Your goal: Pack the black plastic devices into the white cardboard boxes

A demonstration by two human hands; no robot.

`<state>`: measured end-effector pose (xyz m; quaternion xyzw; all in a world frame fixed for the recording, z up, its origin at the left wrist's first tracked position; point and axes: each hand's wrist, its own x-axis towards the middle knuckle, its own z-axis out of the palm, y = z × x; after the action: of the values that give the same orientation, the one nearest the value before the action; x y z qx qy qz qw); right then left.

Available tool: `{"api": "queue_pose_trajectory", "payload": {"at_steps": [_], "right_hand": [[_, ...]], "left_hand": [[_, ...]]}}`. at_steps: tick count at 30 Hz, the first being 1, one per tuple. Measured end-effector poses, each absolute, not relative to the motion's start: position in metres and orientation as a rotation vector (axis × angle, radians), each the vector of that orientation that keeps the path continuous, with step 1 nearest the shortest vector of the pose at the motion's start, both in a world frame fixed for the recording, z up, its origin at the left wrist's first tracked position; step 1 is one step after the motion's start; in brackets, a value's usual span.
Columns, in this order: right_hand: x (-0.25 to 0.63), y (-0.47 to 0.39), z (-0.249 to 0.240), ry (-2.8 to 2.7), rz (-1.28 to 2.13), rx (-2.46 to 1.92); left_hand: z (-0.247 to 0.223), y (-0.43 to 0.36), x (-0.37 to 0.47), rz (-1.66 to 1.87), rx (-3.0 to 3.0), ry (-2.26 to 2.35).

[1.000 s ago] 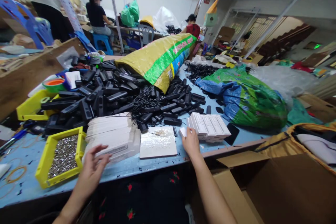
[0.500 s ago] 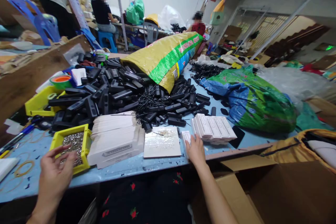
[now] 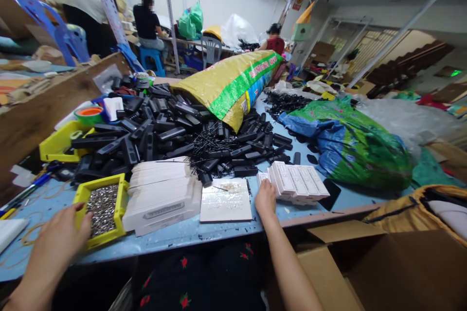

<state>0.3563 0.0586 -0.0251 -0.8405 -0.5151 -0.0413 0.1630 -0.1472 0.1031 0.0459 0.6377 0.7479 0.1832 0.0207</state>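
My left hand (image 3: 62,233) is at the left rim of a yellow bin (image 3: 122,214) full of small shiny metal pieces (image 3: 104,206). Its thumb and fingers are apart, with nothing visible between them. My right hand (image 3: 266,198) is closed on a small white printed box (image 3: 262,177), partly hidden by the fingers, at the left end of a stack of similar white boxes (image 3: 299,180). Between the hands lie a thick stack of white cards (image 3: 162,194) and a flat whitish board (image 3: 226,201) with a thin dark stick on its top edge.
Black plastic casings (image 3: 168,133) are heaped behind the cards, under a yellow-green woven sack (image 3: 229,87). A green-blue bag (image 3: 357,141) lies at the right. An open cardboard box (image 3: 397,262) stands by the table's front edge. Other people sit farther back.
My left hand has moved back from over the metal pieces to the bin's left rim. My right hand has moved slightly forward with the white box, up beside the stack.
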Motion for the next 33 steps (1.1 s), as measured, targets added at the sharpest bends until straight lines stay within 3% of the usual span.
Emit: {"api": "queue_pose_trajectory", "payload": {"at_steps": [6,14,18,21,23,26,33], "right_hand": [[0.363,0.09,-0.019,-1.603,-0.095,-2.217],[0.375,0.135,0.005,-1.986,0.113,-1.867],[0.373,0.11,0.012,-1.752,0.155,-1.73],[0.342,0.075,0.006,-1.292,0.632,-1.42],[0.309,0.056,0.002,-1.034,1.035,-1.218],[0.258,0.046,0.006,-0.681,1.303,-1.018],[0.217,0.06,0.064,-0.391,1.181,-0.665]], "left_hand": [[0.0,0.115,-0.164,0.232,2.223,2.027],[0.024,0.119,-0.147,-0.042,2.056,2.092],[0.032,0.105,-0.145,0.345,1.948,2.172],[0.033,0.084,-0.114,0.946,1.512,2.067],[0.03,0.067,-0.072,1.152,1.161,1.681],[0.025,0.044,0.005,1.008,0.856,1.289],[0.027,0.034,0.082,1.033,0.386,1.009]]}}
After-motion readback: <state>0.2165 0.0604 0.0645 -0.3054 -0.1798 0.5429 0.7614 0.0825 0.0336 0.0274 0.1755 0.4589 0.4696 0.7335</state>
